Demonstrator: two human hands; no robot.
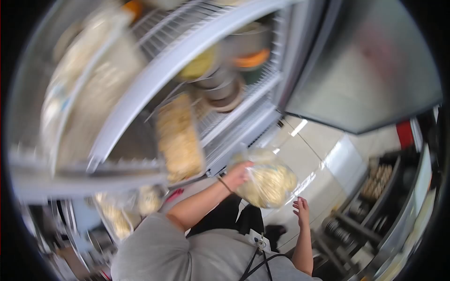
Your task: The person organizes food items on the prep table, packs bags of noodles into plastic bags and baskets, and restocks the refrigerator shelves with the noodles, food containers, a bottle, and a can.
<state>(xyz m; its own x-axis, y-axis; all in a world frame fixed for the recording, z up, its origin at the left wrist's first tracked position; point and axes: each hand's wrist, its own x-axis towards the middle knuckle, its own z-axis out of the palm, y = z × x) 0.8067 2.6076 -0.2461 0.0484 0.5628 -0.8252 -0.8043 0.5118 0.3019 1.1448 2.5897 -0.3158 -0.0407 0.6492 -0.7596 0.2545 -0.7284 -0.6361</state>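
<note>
My left hand (238,176) is closed around the gathered top of a clear plastic bag (272,184) filled with pale yellow food, perhaps noodles; blur hides its exact kind. The bag hangs over the tiled floor in front of an open refrigerator (220,140). To the right of the bag, apart from it, my right hand (301,210) is empty with its fingers spread. Left of the bag, a long clear container (179,140) of yellowish food juts from the refrigerator's lower shelf.
The refrigerator's glass door (370,70) stands open at right. Metal pots (218,86) and an orange-banded container (251,58) are on wire shelves. A large pale bag (101,89) fills the upper left. Lower left has a food tray (115,215); at right stands a rack (365,206) with several items.
</note>
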